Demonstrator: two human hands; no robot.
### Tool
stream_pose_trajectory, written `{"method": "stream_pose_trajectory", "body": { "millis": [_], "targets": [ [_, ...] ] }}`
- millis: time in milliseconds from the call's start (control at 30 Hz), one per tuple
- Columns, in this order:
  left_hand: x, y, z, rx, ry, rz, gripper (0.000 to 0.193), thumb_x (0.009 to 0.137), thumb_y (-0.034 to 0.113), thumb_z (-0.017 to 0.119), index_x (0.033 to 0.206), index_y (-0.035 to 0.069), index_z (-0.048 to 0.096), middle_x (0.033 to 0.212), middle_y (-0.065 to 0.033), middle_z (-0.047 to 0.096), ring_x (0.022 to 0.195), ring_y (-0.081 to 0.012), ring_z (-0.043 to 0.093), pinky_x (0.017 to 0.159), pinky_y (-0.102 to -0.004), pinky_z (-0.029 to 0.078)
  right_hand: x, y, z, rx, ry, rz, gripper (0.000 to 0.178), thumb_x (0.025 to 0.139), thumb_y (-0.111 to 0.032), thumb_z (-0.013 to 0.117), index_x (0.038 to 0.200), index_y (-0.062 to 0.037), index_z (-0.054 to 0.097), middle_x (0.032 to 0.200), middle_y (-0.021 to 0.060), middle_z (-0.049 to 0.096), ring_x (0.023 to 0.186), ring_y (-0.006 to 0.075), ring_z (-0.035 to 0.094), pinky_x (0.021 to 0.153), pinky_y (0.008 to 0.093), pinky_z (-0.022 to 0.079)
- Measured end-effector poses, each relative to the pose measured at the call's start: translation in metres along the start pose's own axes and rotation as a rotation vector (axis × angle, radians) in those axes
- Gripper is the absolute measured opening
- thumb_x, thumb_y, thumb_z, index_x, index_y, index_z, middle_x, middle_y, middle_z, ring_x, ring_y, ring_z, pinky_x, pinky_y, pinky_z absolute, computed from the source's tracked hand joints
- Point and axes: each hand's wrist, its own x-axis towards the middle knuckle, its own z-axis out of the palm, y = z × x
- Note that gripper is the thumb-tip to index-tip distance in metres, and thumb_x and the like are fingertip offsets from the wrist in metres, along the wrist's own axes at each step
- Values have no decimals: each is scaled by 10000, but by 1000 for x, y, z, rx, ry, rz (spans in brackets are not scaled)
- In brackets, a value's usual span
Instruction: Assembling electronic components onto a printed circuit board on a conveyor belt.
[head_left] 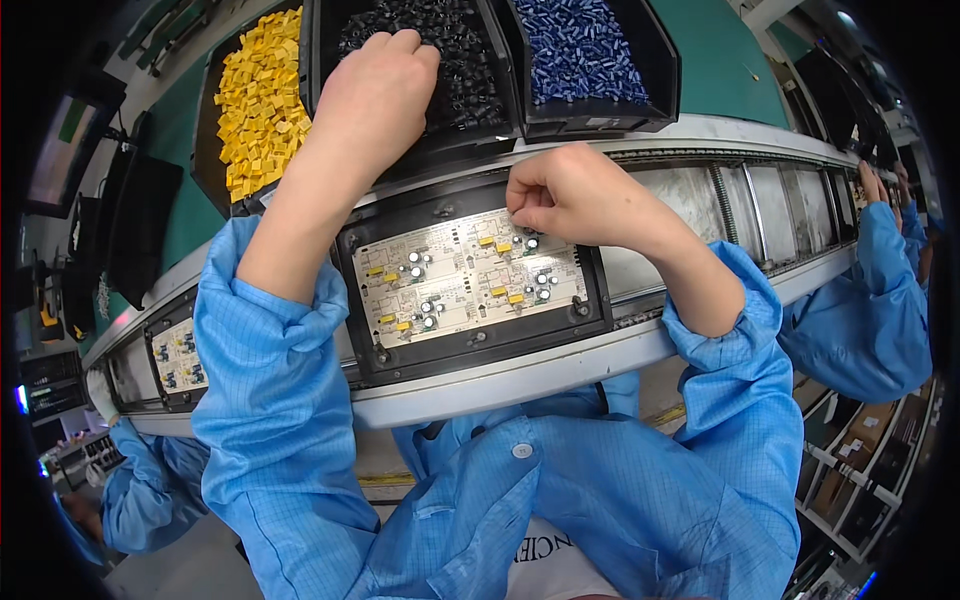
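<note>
A white circuit board panel (450, 285) lies in a black carrier frame (590, 300) on the conveyor in front of me. It carries small yellow blocks and round black-and-silver parts. My right hand (570, 195) is closed over the board's upper right corner, fingertips pinched at a small part there; what they pinch is hidden. My left hand (375, 90) reaches into the middle black bin (480, 70) of small black parts, fingers curled down among them. Both arms wear blue sleeves.
A bin of yellow blocks (255, 100) sits left of the black one, a bin of blue parts (580, 50) right. Another carrier with a board (180, 355) follows at the left. Blue-sleeved co-workers stand at far right (880, 280) and lower left (140, 490).
</note>
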Motion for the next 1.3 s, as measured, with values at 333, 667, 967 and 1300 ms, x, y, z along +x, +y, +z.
{"method": "stream_pose_trajectory", "body": {
  "millis": [333, 667, 967, 1300],
  "targets": [
    [1, 2, -1, 34, -10, -3, 152, 747, -22, 644, 885, 41, 637, 907, -95, 616, 924, -284, 639, 774, -395, 561, -3, 5, 4, -165, 59, 33, 96, 758, -118, 728, 750, -30, 691, 661, 96, 670, 631, 252, 663, 595, 370, 502],
    [1, 1, 3, 101, -54, -83, 157, 781, 2, 639, 928, 56, 649, 919, -106, 641, 923, -278, 654, 777, -392, 574, -4, 6, 5, -253, 57, 66, 125, 747, -151, 726, 718, -40, 677, 684, 105, 676, 677, 286, 672, 635, 393, 521],
    [-5, 1, -6, -131, 145, -77, 159, 816, 24, 667, 972, 51, 660, 838, -125, 655, 833, -315, 662, 750, -406, 552, -6, 2, 6, -300, 54, 51, 117, 752, -153, 718, 719, -51, 670, 679, 105, 672, 678, 296, 671, 635, 400, 522],
    [-99, 48, -53, -829, -171, -395, 160, 850, 23, 668, 1000, 28, 725, 906, -127, 696, 839, -285, 681, 730, -351, 530, -13, -4, 1, -433, 54, 24, 169, 805, -211, 716, 746, -55, 690, 671, 143, 648, 669, 323, 655, 619, 424, 504]
  ]
}}
